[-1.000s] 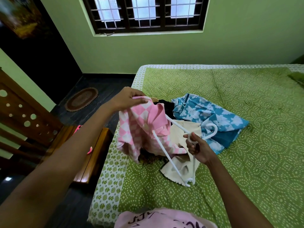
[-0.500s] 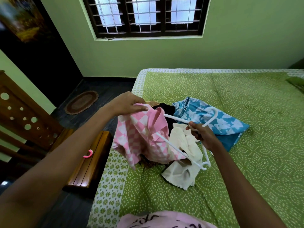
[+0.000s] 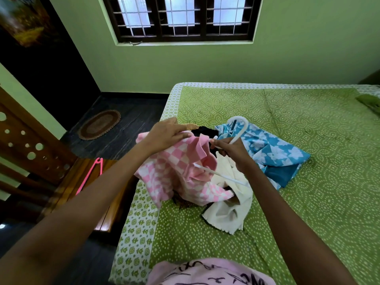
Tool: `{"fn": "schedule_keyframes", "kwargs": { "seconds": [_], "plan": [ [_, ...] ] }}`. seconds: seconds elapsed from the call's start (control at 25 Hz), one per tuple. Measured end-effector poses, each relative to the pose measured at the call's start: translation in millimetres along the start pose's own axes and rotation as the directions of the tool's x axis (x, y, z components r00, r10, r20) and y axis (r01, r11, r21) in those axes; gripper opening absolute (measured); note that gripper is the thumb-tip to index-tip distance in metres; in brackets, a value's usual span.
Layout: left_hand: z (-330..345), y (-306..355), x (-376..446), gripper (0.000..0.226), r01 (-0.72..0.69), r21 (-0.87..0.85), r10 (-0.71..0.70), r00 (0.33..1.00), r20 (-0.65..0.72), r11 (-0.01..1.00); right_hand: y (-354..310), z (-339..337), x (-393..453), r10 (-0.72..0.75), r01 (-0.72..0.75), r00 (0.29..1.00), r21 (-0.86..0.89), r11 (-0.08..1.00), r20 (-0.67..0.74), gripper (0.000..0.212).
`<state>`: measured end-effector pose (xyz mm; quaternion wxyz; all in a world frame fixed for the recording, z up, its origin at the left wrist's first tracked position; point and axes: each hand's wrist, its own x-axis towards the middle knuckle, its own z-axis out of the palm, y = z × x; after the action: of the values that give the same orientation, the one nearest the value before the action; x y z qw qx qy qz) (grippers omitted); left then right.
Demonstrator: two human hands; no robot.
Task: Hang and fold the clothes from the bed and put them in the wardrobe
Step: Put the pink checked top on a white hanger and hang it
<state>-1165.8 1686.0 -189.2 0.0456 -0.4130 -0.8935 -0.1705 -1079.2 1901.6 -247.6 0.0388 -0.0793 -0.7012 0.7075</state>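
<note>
My left hand (image 3: 167, 135) grips the top edge of a pink-and-white checked garment (image 3: 174, 175), lifting it over the near left part of the bed (image 3: 308, 202). My right hand (image 3: 230, 150) holds a white plastic hanger (image 3: 239, 128) by its neck, hook pointing away, one arm of the hanger pushed into the pink garment. Under them lie a cream cloth (image 3: 228, 208), a black garment (image 3: 205, 131) and a blue floral garment (image 3: 267, 153).
A pink hanger (image 3: 90, 173) lies on a wooden bench (image 3: 86, 194) left of the bed. A carved wooden panel (image 3: 24, 145) stands at far left. An oval mat (image 3: 99, 124) lies on the dark floor. A barred window (image 3: 181, 17) is in the green wall.
My right hand has lifted the white hanger and turned it, bringing it toward my left hand so its arm goes into the pink garment. The left hand stays gripping the garment.
</note>
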Motion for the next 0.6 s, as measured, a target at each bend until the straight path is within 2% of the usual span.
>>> {"fn": "schedule_keyframes", "kwargs": {
  "seconds": [0.08,0.16,0.24,0.28,0.32,0.36,0.4,0.44,0.48,0.52,0.56,0.6],
  "plan": [
    [1,-1,-2,0.064,0.082,-0.071,-0.079,0.996,0.044,0.994,-1,8,3,-0.009,0.010,1.000,-0.063,0.998,0.006,0.032],
    [4,0,-4,0.042,0.161,-0.102,-0.150,0.982,0.112,0.982,-8,17,8,-0.054,0.045,0.998,-0.199,0.979,-0.038,0.033],
    [8,-1,-10,0.062,0.211,-0.124,-0.201,0.976,0.086,0.970,-12,21,15,-0.225,0.128,0.953,-0.404,0.906,-0.202,0.033],
    [11,-5,-12,0.071,0.241,-0.170,-0.236,0.971,0.050,0.956,-9,19,17,-0.377,0.162,0.868,-0.532,0.831,-0.324,0.036],
    [14,-9,-16,0.073,0.270,-0.227,-0.273,0.962,0.018,0.936,-2,14,16,-0.514,0.155,0.739,-0.633,0.759,-0.435,0.039],
    [17,-13,-19,0.072,0.307,-0.270,-0.317,0.948,0.004,0.913,7,9,10,-0.599,0.142,0.614,-0.675,0.724,-0.514,0.037],
    [19,-17,-23,0.070,0.346,-0.298,-0.364,0.932,-0.004,0.890,18,8,1,-0.628,0.146,0.545,-0.674,0.724,-0.556,0.030],
    [22,-20,-26,0.069,0.379,-0.313,-0.399,0.917,0.000,0.871,33,10,-10,-0.627,0.172,0.553,-0.661,0.730,-0.548,0.023],
    [26,-24,-29,0.072,0.395,-0.325,-0.416,0.909,0.005,0.859,50,14,-21,-0.596,0.186,0.634,-0.651,0.736,-0.493,0.021],
    [30,-27,-32,0.074,0.401,-0.353,-0.423,0.906,0.015,0.845,70,19,-29,-0.530,0.174,0.748,-0.652,0.738,-0.400,0.025],
    [34,-31,-36,0.074,0.397,-0.391,-0.423,0.906,0.022,0.830,88,25,-34,-0.408,0.120,0.862,-0.661,0.740,-0.300,0.030],
    [37,-36,-39,0.072,0.393,-0.443,-0.423,0.905,0.034,0.806,104,31,-33,-0.240,0.031,0.943,-0.656,0.754,-0.232,0.033]
  ]
}}
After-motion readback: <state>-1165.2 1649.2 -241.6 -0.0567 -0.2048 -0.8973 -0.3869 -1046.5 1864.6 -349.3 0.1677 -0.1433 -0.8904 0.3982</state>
